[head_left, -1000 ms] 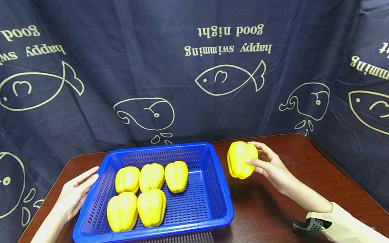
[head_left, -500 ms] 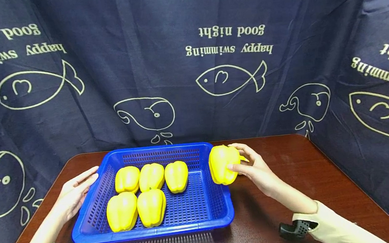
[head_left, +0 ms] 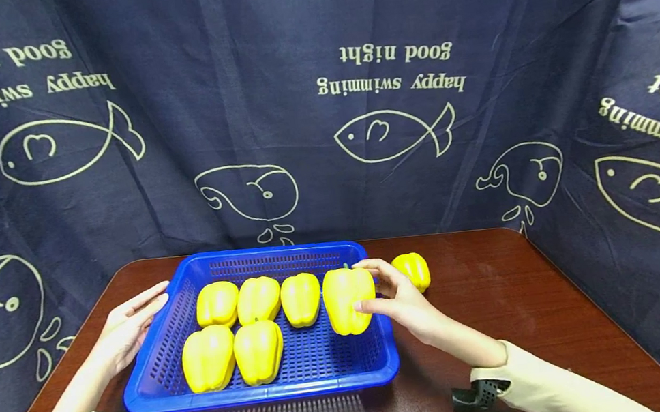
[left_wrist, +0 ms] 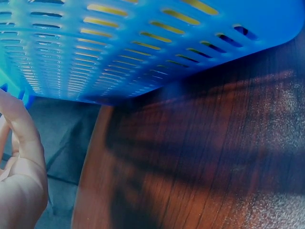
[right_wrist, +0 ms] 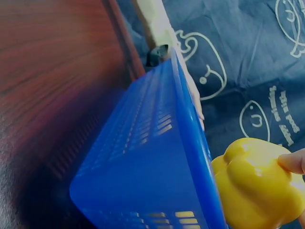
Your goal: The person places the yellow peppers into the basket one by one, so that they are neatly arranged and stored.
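A yellow bell pepper (head_left: 349, 300), green stem up, is held by my right hand (head_left: 400, 304) over the right end of a blue plastic basket (head_left: 254, 395). Thumb and fingers pinch it from the right side. In the right wrist view, the held bell pepper (right_wrist: 257, 183) appears beyond the basket's rim (right_wrist: 190, 124), with one fingertip on it. My left hand (head_left: 129, 330) touches the basket's left rim with its fingertips. In the left wrist view, the left hand (left_wrist: 24, 167) is beside the slotted basket wall (left_wrist: 119, 52). Several yellow bell peppers (head_left: 208, 358) lie inside the basket, left and centre.
Another yellow bell pepper (head_left: 413, 271) lies on the brown wooden table (head_left: 500, 281), behind the right hand. A dark blue fish-print curtain (head_left: 268, 103) surrounds the table's back and sides.
My right hand has moved left with the bell pepper, from the table beside the basket to above its right end. The pepper on the table has come into view. My left hand has stayed put.
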`<control>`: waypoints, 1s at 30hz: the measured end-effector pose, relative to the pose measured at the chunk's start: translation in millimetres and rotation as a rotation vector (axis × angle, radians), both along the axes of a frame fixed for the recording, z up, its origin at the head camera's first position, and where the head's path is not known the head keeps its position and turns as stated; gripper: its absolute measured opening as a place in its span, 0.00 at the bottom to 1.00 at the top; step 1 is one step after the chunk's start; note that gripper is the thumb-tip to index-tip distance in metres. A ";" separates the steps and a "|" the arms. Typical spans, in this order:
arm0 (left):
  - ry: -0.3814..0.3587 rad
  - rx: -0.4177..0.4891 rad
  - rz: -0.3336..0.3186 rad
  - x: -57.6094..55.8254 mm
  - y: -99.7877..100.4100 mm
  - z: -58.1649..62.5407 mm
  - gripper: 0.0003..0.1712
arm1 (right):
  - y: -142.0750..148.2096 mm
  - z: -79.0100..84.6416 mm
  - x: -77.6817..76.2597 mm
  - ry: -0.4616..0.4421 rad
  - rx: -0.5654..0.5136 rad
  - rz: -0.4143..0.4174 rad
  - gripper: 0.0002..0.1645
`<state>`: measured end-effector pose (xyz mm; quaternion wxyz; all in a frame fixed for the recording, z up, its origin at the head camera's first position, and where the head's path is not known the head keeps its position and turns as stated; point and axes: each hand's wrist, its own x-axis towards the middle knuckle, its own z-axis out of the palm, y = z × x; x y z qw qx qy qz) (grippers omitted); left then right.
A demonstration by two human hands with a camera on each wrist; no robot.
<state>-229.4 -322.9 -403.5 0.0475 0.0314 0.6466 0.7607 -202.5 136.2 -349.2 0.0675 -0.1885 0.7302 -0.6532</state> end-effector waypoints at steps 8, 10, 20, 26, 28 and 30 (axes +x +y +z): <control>0.005 0.022 -0.007 0.6 0.3 0.0 0.17 | -23.7 -2.6 1.2 0.016 0.061 0.005 0.33; 0.004 0.015 -0.006 0.9 0.5 0.2 0.17 | -28.6 -4.1 1.2 0.018 0.068 0.010 0.33; -0.006 0.007 0.001 0.2 0.7 0.8 0.17 | -43.8 -13.0 -2.4 0.017 0.112 0.019 0.31; -0.002 0.007 -0.004 -0.3 -0.3 -0.1 0.18 | -52.0 -16.1 -5.5 -0.022 0.158 0.016 0.32; 0.001 0.008 -0.005 0.0 0.1 0.2 0.18 | -55.4 -16.4 -6.1 -0.054 0.166 0.008 0.32; 0.004 0.013 -0.006 0.3 0.8 0.6 0.17 | -58.6 -17.4 -7.4 -0.086 0.169 0.000 0.32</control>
